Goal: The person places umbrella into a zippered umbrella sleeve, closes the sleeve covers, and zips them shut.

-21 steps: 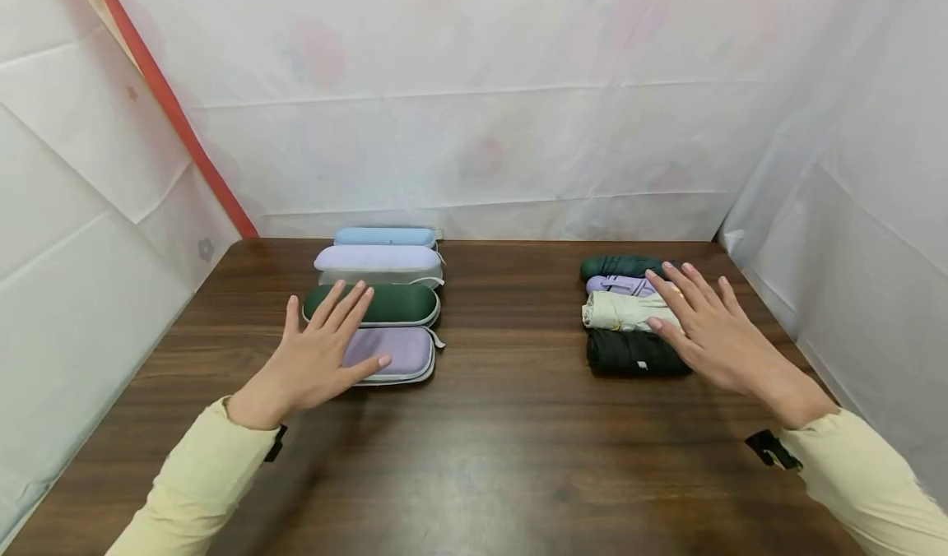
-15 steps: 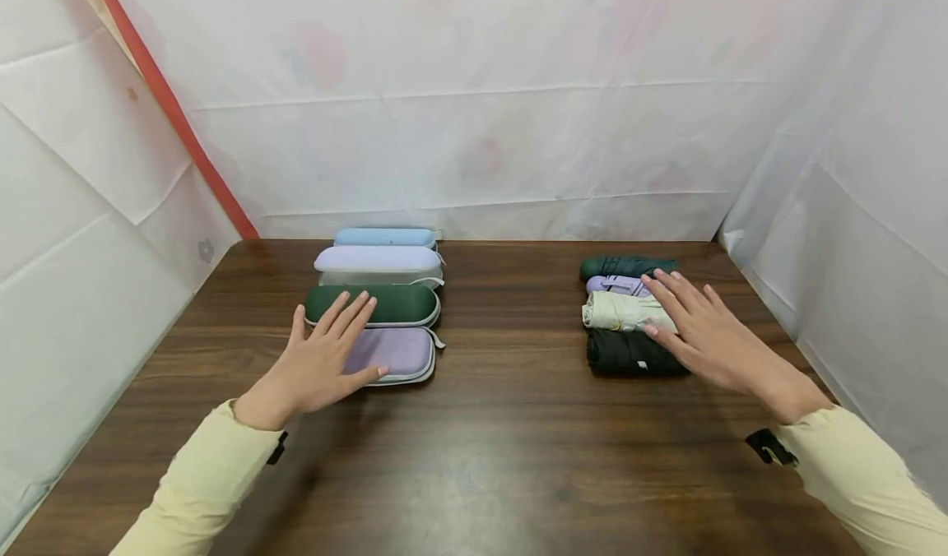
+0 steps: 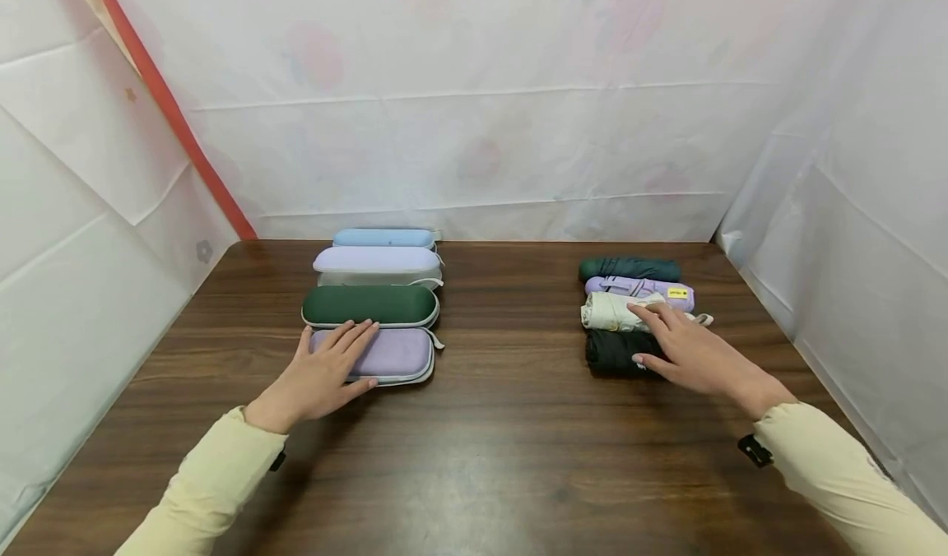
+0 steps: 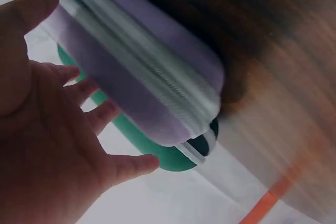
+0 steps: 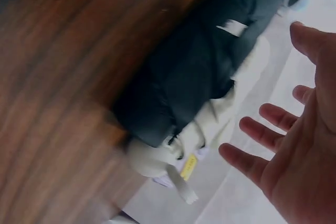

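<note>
Left hand point(image 3: 313, 377), fingers spread, over the purple case point(image 3: 396, 352); right hand point(image 3: 699, 357), also spread, over the black umbrella point(image 3: 616, 352), well right of that case. Judgement: thumbs near side, fingers far side, without nudging the green case point(image 3: 370, 303) behind the purple case.

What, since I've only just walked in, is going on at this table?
A person is at a table with two rows on it: four cases on the left, four rolled bundles, apparently umbrellas, on the right. The left hand is open over the purple case, the nearest in its row; whether it touches is hard to tell. The right hand is open above the black bundle and the white bundle. Neither hand grips anything.
</note>
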Available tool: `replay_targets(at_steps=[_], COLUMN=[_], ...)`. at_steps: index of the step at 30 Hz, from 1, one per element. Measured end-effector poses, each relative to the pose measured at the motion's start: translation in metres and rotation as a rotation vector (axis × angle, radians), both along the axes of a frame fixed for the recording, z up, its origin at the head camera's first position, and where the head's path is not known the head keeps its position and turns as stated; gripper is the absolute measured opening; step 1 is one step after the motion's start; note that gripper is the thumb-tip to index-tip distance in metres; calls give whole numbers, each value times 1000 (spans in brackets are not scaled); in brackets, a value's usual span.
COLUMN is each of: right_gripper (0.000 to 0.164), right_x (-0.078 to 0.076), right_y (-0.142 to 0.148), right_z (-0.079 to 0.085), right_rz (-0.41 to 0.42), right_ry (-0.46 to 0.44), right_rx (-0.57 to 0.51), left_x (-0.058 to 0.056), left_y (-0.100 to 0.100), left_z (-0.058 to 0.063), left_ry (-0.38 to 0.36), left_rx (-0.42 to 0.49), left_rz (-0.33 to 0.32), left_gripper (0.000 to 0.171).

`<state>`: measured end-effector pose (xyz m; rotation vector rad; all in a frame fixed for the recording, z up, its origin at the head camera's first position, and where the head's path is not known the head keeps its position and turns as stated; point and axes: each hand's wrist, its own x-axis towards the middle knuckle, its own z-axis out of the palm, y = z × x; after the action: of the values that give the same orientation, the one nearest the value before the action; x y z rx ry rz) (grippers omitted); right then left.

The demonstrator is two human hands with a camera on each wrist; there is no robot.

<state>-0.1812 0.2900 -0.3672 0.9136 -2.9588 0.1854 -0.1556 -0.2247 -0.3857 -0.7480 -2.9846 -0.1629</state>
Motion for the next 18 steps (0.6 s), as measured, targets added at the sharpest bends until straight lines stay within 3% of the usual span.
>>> replay_targets(at_steps=[6, 11, 18], right_gripper=[67, 63, 63], right_x=[-6, -11, -14], right_y=[1, -2, -8], right_z=[-16, -25, -24], right_rz=[46, 109, 84], right_ry=[31, 81, 103], right_rx=[17, 23, 44], left_x=[-4, -10, -19], left_y=[-4, -5, -8], left_z=[-8, -8, -4], left_ry=[76, 135, 149], left_rx=[16, 36, 51], left_rz=[-47, -98, -151], left_gripper=[68, 68, 71])
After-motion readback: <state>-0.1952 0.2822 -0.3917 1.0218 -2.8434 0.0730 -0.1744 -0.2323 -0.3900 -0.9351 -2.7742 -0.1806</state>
